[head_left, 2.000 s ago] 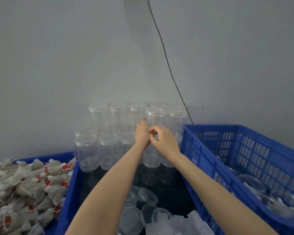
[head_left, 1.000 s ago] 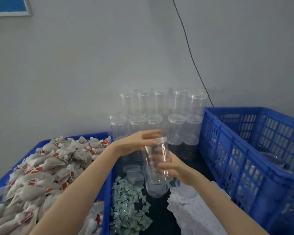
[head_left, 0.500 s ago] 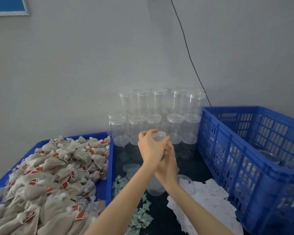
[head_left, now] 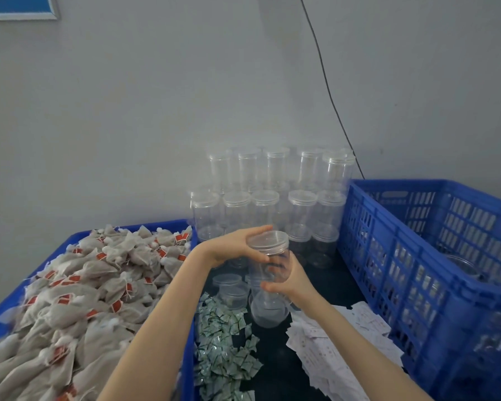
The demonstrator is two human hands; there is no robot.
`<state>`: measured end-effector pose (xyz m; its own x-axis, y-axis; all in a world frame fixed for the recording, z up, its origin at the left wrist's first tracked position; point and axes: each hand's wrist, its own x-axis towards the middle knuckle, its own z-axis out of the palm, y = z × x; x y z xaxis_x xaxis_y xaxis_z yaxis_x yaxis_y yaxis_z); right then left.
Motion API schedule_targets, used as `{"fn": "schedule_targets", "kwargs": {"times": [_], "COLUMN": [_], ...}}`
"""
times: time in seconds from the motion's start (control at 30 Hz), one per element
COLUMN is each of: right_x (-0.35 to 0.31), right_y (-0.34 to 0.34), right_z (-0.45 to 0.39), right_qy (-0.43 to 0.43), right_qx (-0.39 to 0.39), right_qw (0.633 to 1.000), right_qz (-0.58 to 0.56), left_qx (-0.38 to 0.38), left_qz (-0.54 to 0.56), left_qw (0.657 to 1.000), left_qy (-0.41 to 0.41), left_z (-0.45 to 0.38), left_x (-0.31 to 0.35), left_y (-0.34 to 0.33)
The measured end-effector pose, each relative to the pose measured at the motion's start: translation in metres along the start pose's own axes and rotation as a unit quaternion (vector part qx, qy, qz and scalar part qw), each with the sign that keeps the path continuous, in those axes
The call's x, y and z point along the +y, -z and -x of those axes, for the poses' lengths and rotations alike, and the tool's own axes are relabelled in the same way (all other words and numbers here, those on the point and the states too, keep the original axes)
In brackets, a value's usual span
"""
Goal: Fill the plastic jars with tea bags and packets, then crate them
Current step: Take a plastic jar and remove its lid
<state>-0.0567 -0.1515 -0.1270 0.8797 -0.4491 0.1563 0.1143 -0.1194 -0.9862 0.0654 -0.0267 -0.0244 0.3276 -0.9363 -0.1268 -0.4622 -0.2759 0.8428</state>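
While the blue tray [head_left: 0,309] at the far left sits heaped with tea bags [head_left: 78,296] bearing red tags, the left hand [head_left: 233,246] reaches across its right wall to the lid [head_left: 268,238] of a clear plastic jar [head_left: 269,280]. The fingers curve over the far edge of the lid and the thumb comes round the near side just under it, so this grip is closed on the lid. The jar is held upright above the dark worktop [head_left: 275,369], roughly midway between the tray and the blue crate [head_left: 411,279]. It looks empty. The right hand [head_left: 289,280] grips the jar's body from the right side, fingers wrapped round the back and visible through the clear wall, thumb at the near side; this grip is clamped on the jar too.

Below the hands, a scatter of small green-and-white packets [head_left: 226,351] lies on the worktop just beside the tray wall. Low clear containers [head_left: 232,290] stand beyond the packets, close under the held jar. Behind them, capped empty jars [head_left: 275,186] are stacked in tiers against the grey wall. White printed slips [head_left: 339,345] spread over the worktop right of the packets. The crate at the far right holds more clear jars [head_left: 460,266], dimly seen through its slotted sides. A black cable [head_left: 323,76] runs down the wall toward its back corner.
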Motion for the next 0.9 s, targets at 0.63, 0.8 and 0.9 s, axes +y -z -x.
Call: {"fn": "schedule_targets", "kwargs": {"times": [0.63, 0.8, 0.9], "right_x": [0.019, 0.022, 0.019], "right_y": [-0.009, -0.016, -0.018], "right_z": [0.025, 0.030, 0.029], "right_qy": [0.042, 0.077, 0.146], "right_qx": [0.120, 0.151, 0.205], "right_qw": [0.932, 0.909, 0.860], "right_qz": [0.340, 0.381, 0.445], "left_qx": [-0.053, 0.017, 0.111], "left_qz": [-0.165, -0.173, -0.119], "left_qw": [0.984, 0.980, 0.975], "left_qy": [0.046, 0.092, 0.154], "left_z": [-0.007, -0.012, -0.017], "left_x": [-0.007, -0.003, -0.001], "left_y": [-0.019, -0.016, -0.028]}}
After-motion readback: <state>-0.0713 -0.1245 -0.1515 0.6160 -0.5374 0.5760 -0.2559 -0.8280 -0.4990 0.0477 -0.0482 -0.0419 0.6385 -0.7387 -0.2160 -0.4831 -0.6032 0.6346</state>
